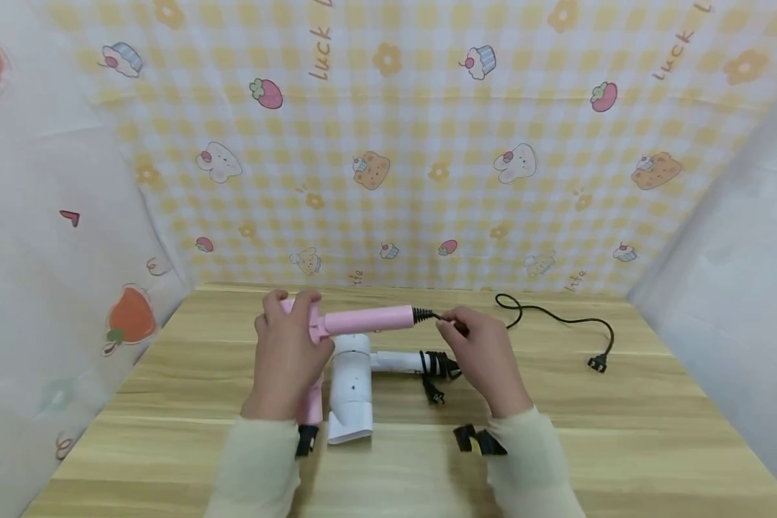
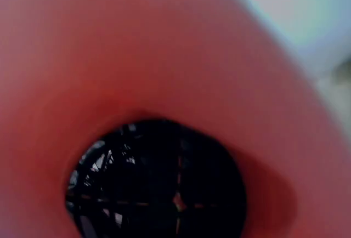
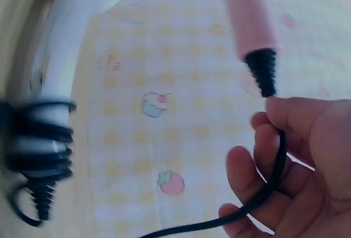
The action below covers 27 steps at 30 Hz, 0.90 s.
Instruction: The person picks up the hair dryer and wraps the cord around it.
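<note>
My left hand (image 1: 288, 360) grips the barrel of a pink hair dryer (image 1: 369, 319), held above the table with its handle pointing right. In the left wrist view, the dryer's pink end (image 2: 181, 73) with a dark grille fills most of the picture. My right hand (image 1: 482, 352) pinches the black cord (image 3: 277, 166) between thumb and fingers, just past the ribbed sleeve (image 3: 261, 72) at the handle's end. Below the pink dryer, a white hair dryer (image 1: 352, 381) lies on the table, its own cord (image 1: 435, 363) wound round its handle.
The pink dryer's cord (image 1: 560, 318) trails over the wooden table (image 1: 621, 432) to a plug (image 1: 598, 362) on the right. Another plug (image 1: 434, 393) hangs by the white dryer's handle. A checked cloth (image 1: 414, 208) stands behind the table's back edge.
</note>
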{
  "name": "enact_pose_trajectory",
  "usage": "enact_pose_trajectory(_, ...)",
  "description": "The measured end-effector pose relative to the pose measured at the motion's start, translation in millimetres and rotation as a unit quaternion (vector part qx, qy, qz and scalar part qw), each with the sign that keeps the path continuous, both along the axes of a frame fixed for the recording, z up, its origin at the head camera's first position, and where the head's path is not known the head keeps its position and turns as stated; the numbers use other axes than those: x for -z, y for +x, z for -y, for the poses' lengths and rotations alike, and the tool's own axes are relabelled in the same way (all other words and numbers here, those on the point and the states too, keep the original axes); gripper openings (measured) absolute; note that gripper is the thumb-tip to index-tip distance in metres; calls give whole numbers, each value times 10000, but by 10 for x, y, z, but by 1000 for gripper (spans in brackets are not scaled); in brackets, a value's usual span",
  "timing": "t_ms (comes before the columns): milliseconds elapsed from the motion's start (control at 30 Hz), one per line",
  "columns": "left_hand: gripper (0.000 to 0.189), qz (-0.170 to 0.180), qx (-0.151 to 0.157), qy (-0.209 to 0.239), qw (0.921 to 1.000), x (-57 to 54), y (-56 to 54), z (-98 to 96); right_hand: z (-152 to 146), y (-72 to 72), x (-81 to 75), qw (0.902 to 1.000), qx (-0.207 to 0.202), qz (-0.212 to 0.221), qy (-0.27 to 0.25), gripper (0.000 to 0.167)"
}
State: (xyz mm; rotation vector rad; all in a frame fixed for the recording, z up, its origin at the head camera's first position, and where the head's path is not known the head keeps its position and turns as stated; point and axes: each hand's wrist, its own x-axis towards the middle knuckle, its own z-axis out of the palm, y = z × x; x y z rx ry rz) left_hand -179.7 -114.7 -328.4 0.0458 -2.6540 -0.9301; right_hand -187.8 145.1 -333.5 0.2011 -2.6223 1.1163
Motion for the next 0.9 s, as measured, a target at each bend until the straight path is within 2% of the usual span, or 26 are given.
enact_pose_trajectory(167,63,-351,-88,-3,9993,76,375,-162,-86,381,68,9990,331,53,-308,11)
enact_pose_trajectory(267,60,-593,-133,-44,9981,103,506,-195,-150,519,36,9991,243,157,-315,10)
enact_pose_trajectory(333,60,-742,-182,-87,9970,88,556,-196,-185,585,-29,9996,22,134,-256,12)
enact_pose_trajectory(500,62,-1025,-196,-177,9944,-2,581,-208,-266,728,-179,9979,-537,-340,-152,28)
enact_pose_trajectory(600,63,-1136,-263,-166,9930,-29,583,-226,-302,753,-209,9945,-796,-671,-100,32)
enact_pose_trajectory(733,65,-1158,-401,-153,9923,7,578,-243,-334,725,-194,9897,-1138,-862,97,37)
enact_pose_trajectory(900,69,-1179,-401,-191,9920,91,519,-229,-342,683,-157,9883,-1142,-995,186,41)
